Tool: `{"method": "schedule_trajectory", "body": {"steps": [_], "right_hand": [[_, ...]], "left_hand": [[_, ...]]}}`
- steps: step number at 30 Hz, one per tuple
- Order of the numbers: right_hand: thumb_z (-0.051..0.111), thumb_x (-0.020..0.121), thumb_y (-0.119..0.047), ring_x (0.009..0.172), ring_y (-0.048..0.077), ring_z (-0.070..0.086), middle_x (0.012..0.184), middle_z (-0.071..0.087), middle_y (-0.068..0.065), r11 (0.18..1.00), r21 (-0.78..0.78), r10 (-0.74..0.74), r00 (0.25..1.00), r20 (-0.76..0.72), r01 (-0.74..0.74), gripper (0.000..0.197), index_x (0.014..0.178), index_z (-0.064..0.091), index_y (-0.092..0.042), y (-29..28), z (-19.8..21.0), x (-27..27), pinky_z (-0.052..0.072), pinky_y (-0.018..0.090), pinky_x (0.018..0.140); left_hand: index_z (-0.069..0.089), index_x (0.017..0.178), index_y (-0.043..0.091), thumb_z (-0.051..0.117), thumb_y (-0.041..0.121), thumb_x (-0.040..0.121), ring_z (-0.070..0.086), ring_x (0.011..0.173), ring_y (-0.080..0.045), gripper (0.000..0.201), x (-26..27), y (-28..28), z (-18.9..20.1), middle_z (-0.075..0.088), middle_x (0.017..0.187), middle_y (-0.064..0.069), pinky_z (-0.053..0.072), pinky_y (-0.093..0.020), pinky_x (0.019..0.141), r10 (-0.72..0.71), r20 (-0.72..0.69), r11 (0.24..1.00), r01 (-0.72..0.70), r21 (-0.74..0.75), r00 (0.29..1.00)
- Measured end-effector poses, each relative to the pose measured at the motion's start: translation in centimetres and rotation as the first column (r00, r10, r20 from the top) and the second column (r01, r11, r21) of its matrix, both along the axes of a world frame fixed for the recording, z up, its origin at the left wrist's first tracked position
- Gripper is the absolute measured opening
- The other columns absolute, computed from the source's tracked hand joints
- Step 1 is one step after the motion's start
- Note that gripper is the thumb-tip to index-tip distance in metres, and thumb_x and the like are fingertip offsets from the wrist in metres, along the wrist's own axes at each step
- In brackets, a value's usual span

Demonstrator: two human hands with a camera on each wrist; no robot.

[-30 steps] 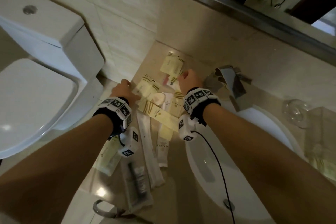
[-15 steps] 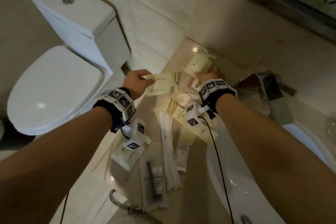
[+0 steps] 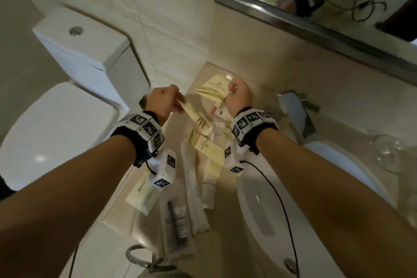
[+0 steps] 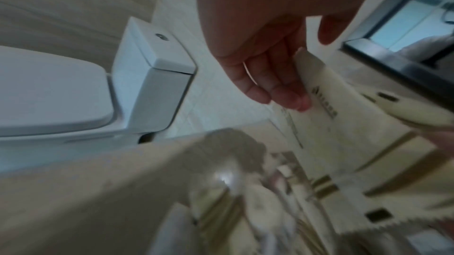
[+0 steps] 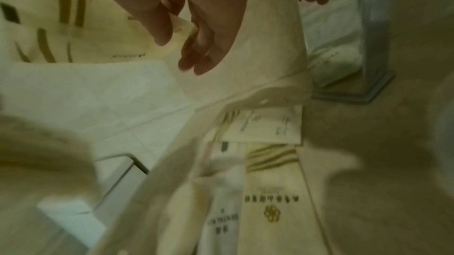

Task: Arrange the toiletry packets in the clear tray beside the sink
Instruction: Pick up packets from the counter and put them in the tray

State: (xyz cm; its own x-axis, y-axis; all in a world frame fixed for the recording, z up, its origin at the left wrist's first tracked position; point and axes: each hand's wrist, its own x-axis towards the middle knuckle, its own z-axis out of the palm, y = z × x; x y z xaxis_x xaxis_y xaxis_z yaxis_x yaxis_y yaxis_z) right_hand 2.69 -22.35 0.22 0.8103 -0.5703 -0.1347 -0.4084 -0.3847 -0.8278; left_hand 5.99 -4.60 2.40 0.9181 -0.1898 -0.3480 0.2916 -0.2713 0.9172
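Note:
My left hand grips one end of a cream packet that hangs tilted above the pile. In the left wrist view the fingers curl on this packet with the thumb behind it. My right hand pinches a cream packet with gold stripes by its edge, raised over the back of the counter. The right wrist view shows that striped packet between thumb and fingers. Several more packets lie on the counter left of the sink. The clear tray's rim shows only faintly.
A white toilet stands at the left. The chrome faucet and white basin lie to the right. A drinking glass sits far right. A mirror hangs above. A metal ring hangs below the counter edge.
Both hands have risen from the pile, each with a packet. The left hand's packet now hangs tilted; the right hand has lifted the striped packet from the back.

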Motion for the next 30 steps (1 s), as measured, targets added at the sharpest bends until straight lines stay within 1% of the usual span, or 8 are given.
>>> {"method": "schedule_trajectory", "body": {"steps": [3,6,9,15,19,24,26,30], "right_hand": [[0.034,0.073,0.022,0.066,0.012,0.041,0.092,0.040,0.004,0.999,-0.052,0.002,0.991,0.136,0.005,0.048,0.058,0.034,-0.024,-0.9,2.7,-2.0,0.036,0.004,0.059],[0.037,0.075,0.022,0.066,0.010,0.041,0.084,0.036,-0.006,0.999,-0.025,-0.032,0.964,0.264,0.040,0.050,0.058,0.035,-0.025,-2.3,4.7,-4.0,0.039,0.007,0.066],[0.040,0.078,0.020,0.067,0.005,0.043,0.090,0.040,-0.002,0.997,-0.012,-0.067,0.947,0.314,0.075,0.048,0.061,0.038,-0.025,-4.6,6.7,-7.1,0.041,0.007,0.063],[0.044,0.095,-0.005,0.078,0.016,0.062,0.100,0.062,0.008,0.897,0.352,-0.373,0.884,0.281,0.267,0.031,0.125,0.046,-0.013,-11.2,9.8,-15.3,0.049,0.011,0.052],[0.043,0.095,-0.044,0.053,0.015,0.059,0.069,0.067,0.008,0.774,0.548,-0.460,0.877,0.140,0.318,0.044,0.082,0.061,-0.006,-16.2,11.9,-21.8,0.043,0.018,0.049],[0.058,0.091,-0.011,0.045,0.007,0.057,0.068,0.061,0.004,0.818,0.533,-0.305,0.948,0.086,0.215,0.009,0.083,0.061,-0.007,-20.2,11.6,-30.4,0.046,0.019,0.043],[0.056,0.091,-0.005,0.047,0.008,0.056,0.070,0.060,0.006,0.772,0.559,-0.409,0.910,0.069,0.304,0.008,0.084,0.061,-0.006,-22.0,11.0,-33.9,0.046,0.018,0.043],[0.058,0.091,-0.009,0.050,0.011,0.054,0.064,0.058,0.005,0.608,0.527,-0.680,0.732,-0.040,0.594,0.019,0.072,0.057,-0.010,-26.1,8.8,-41.3,0.043,0.015,0.039]], "left_hand": [[0.063,0.059,0.007,0.051,0.037,0.089,0.057,0.042,-0.015,0.044,-1.5,-3.2,1.8,0.065,0.064,-0.011,0.051,-0.025,0.056,-0.120,0.065,0.993,0.119,0.019,0.991],[0.065,0.064,0.007,0.058,0.046,0.084,0.057,0.041,-0.013,0.045,-3.3,-6.0,3.4,0.066,0.064,-0.012,0.052,-0.023,0.054,-0.199,0.113,0.980,0.199,0.007,0.973],[0.064,0.066,0.008,0.060,0.026,0.087,0.055,0.037,-0.009,0.028,-5.5,-8.9,5.0,0.062,0.059,-0.013,0.048,-0.024,0.050,-0.245,0.139,0.963,0.257,-0.083,0.960],[0.063,0.071,0.011,0.053,0.013,0.091,0.060,0.049,-0.004,0.023,-11.1,-15.6,7.3,0.067,0.055,0.005,0.053,-0.020,0.057,-0.362,0.238,0.904,0.401,-0.145,0.901],[0.064,0.075,0.014,0.054,0.023,0.091,0.062,0.054,-0.004,0.020,-15.3,-20.2,7.6,0.066,0.072,-0.004,0.053,-0.026,0.063,-0.483,0.313,0.858,0.513,-0.017,0.818],[0.059,0.071,0.020,0.052,0.019,0.093,0.064,0.055,-0.005,0.023,-21.6,-25.7,7.5,0.063,0.070,0.000,0.054,-0.021,0.058,-0.587,0.291,0.785,0.619,-0.027,0.756],[0.061,0.068,0.019,0.053,0.022,0.092,0.063,0.060,-0.016,0.026,-23.9,-27.7,7.0,0.063,0.068,-0.004,0.054,-0.032,0.068,-0.599,0.262,0.777,0.628,-0.038,0.757],[0.058,0.060,0.015,0.055,0.025,0.090,0.052,0.037,0.000,0.031,-27.9,-31.2,5.5,0.059,0.051,0.000,0.049,-0.029,0.063,-0.577,0.229,0.805,0.593,-0.005,0.784]]}}
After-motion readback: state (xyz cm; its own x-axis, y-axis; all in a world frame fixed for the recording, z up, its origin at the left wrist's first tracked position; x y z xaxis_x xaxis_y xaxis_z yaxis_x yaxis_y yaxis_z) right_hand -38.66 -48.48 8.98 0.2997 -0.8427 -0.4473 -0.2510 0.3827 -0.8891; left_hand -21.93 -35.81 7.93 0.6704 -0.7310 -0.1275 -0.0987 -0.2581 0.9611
